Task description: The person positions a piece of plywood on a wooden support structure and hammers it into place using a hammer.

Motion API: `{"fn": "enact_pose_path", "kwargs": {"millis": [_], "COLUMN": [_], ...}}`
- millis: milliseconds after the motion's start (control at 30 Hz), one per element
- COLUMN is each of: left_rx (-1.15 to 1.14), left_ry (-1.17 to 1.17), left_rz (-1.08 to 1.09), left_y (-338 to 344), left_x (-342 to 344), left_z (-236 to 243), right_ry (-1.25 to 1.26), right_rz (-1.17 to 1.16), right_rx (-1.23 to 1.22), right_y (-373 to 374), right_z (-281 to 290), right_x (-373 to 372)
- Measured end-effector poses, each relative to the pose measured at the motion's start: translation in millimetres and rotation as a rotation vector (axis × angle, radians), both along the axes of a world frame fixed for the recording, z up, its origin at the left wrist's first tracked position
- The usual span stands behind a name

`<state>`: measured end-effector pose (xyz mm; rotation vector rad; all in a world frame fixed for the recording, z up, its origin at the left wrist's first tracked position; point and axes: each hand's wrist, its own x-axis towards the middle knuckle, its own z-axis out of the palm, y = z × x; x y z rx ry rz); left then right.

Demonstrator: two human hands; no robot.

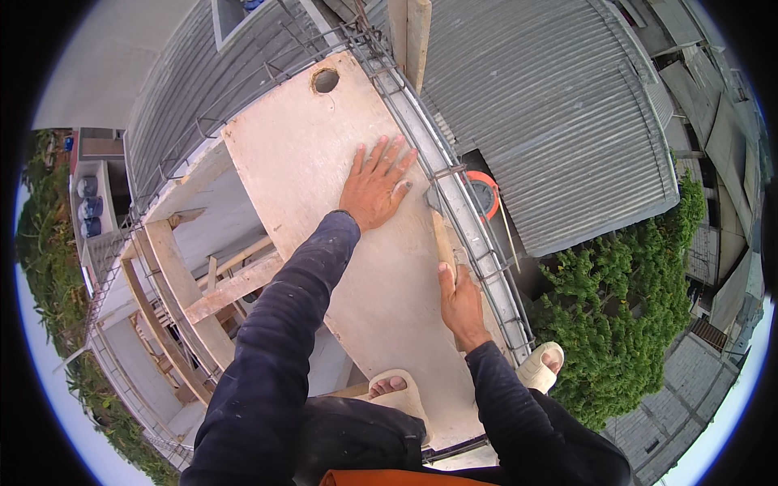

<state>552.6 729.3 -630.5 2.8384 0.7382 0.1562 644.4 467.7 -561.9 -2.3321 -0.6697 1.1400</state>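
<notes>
A pale plywood panel [284,154] with a round hole near its far corner lies under my hands. My left hand [377,186] rests palm down on its middle, fingers spread, holding nothing. My right hand [462,309] grips the wooden handle of a hammer [442,241] at the panel's right edge. The hammer's dark metal head is at the far end, beside the steel bars, and I cannot tell whether it touches the panel.
Steel reinforcing bars [486,257] run along the right edge, with a long drop beyond. Below are a corrugated roof [559,105], an orange-rimmed round thing [484,194] and a leafy tree [620,308]. Timber framing [235,287] surrounds openings on the left. My sandalled left foot [397,397] stands on the panel.
</notes>
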Motion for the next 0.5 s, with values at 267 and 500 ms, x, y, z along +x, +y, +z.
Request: {"fn": "enact_pose_path", "kwargs": {"millis": [267, 500], "left_rx": [-0.056, -0.382], "left_ry": [0.094, 0.318], "left_rz": [0.357, 0.363], "left_y": [95.4, 143.7], "left_x": [-41.8, -49.5], "left_z": [30.6, 31.1], "right_ry": [-0.109, -0.14], "right_rz": [0.099, 0.053], "right_rx": [-0.077, -0.059], "right_y": [-4.7, -4.1], "right_z": [-0.7, -5.0], "right_x": [-15.1, -22.4]}}
